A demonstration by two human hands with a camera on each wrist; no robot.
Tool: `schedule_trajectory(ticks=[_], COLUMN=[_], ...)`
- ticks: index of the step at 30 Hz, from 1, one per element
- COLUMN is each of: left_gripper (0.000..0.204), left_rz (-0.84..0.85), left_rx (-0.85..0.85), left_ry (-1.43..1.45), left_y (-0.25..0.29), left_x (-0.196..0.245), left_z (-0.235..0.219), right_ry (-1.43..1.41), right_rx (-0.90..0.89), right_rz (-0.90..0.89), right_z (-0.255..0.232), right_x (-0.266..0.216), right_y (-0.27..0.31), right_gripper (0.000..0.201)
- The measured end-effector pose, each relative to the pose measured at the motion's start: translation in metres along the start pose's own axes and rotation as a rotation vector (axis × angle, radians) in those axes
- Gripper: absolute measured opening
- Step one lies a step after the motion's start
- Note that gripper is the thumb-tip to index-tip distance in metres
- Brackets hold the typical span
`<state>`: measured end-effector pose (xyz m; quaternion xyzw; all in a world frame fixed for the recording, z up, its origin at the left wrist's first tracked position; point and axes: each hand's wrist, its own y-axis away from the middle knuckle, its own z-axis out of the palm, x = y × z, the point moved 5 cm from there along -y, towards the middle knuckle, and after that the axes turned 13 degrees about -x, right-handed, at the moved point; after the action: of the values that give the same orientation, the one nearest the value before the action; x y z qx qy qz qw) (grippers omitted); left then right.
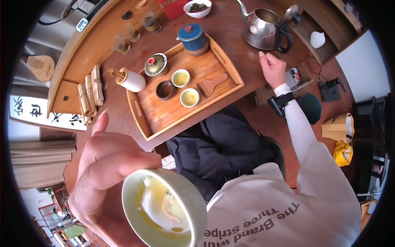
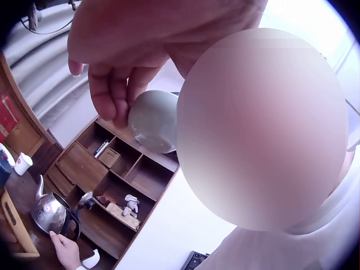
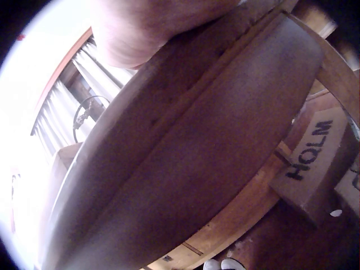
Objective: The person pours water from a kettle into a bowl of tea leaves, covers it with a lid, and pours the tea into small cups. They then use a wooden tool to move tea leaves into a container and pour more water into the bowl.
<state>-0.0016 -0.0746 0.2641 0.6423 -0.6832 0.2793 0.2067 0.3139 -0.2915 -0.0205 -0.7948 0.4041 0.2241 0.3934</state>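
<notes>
Close to the head camera, my left hand (image 1: pixel 105 173) pinches a pale green teacup (image 1: pixel 191 197) by its rim. Yellow tea shows inside the cup, with light reflecting off it. In the left wrist view the same teacup (image 2: pixel 153 121) is raised beside a blurred face, the fingers around its side. My right hand (image 1: pixel 273 69) rests at the table's edge beside the steel kettle (image 1: pixel 261 35), its fingers loosely curled around nothing. A wooden tray (image 1: pixel 164 121) holds two teacups of tea (image 1: pixel 181 78), a dark cup (image 1: pixel 165 89), a lidded bowl (image 1: pixel 155 65) and a blue lidded pot (image 1: pixel 192 39).
A flat wooden brush (image 1: pixel 214 83) lies on the tray's right side. Left of the tray stand a white holder of wooden tools (image 1: pixel 133 82) and bamboo rolls (image 1: pixel 90 92). Glasses (image 1: pixel 150 22) and a bowl of leaves (image 1: pixel 197 9) sit at the back.
</notes>
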Motion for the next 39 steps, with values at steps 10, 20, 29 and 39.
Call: schedule_trajectory(ticks=[10,20,29,39], left_gripper=[0.098,0.064,0.055,0.05], left_rz=[0.198,0.048,0.103,0.065], left_rx=[-0.076,-0.003,-0.026,-0.039], left_ry=[-0.007,0.189,0.257,-0.29], left_y=[-0.033,-0.115,-0.23,-0.347], left_x=[-0.016,-0.02,-0.043,-0.053], left_z=[0.014,0.031,0.082,0.145], right_ry=[-0.018,-0.046,-0.112,-0.158], right_rx=[0.011,0.034,0.039,0.074], right_rz=[-0.014,-0.016,-0.019,-0.081], right_z=[-0.002,-0.005,-0.007,-0.012], right_x=[0.0,0.001,0.004,0.002], right_y=[-0.001,0.001,0.001,0.0], right_gripper=[0.037,0.037,0.036,0.036])
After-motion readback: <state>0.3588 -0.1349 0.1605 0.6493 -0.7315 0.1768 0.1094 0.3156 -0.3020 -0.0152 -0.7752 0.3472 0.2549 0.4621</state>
